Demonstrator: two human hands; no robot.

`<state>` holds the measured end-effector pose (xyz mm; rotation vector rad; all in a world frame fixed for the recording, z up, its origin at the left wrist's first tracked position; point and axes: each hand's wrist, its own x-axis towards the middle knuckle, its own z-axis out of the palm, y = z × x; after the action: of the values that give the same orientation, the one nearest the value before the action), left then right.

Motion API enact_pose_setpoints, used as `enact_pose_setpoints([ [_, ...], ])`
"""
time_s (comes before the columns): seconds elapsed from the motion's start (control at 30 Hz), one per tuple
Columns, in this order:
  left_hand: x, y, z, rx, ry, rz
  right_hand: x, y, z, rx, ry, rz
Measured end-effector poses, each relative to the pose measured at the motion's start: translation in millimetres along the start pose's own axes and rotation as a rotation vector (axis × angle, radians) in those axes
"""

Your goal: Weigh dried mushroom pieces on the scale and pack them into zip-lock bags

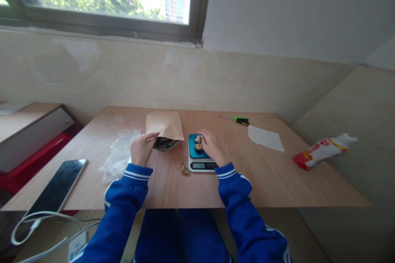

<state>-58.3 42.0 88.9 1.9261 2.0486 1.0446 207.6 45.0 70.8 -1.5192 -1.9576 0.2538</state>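
Note:
My left hand (142,148) pinches the near edge of a brown paper bag (165,123). The bag lies on the table with its mouth towards me, and dark pieces show inside. Over a small digital kitchen scale (200,166) with a blue top, my right hand (211,146) has its fingers curled at brown and tan pieces that look like dried mushrooms (198,147). Its thumb is mostly hidden. The scale's display is lit, its digits too small to read surely. Left of the scale, a tan dried piece (184,168) lies on the wood among crumbs.
A crumpled clear plastic bag (115,156) lies left of my left hand. Further left is a phone (57,185) with a white cable (43,214). To the right are a screwdriver (242,121), white paper (266,138) and a red-and-white bottle (321,152). A wall borders the table's back.

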Motion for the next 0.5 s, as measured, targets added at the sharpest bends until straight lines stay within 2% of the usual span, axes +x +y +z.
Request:
enact_pose_setpoints([
  [0.07,-0.2,2.6,-1.3,-0.001,-0.006,-0.009,-14.9,-23.7,5.5,0.075,-0.014,-0.141],
  [0.17,-1.1,6.0,-2.6,0.007,-0.004,-0.014,-47.0,-59.1,27.4,0.059,-0.282,-0.36],
  [0.23,-2.1,6.5,-2.9,0.009,-0.003,-0.012,-66.8,-75.4,45.1,-0.118,-0.342,-0.33],
  [0.33,-3.8,4.1,-2.9,0.003,-0.019,-0.007,-82.2,-85.2,62.5,-0.284,-0.311,-0.201],
  [0.5,-4.3,2.2,-3.8,0.025,-0.017,-0.021,-81.9,-79.2,65.1,-0.149,-0.276,-0.124],
])
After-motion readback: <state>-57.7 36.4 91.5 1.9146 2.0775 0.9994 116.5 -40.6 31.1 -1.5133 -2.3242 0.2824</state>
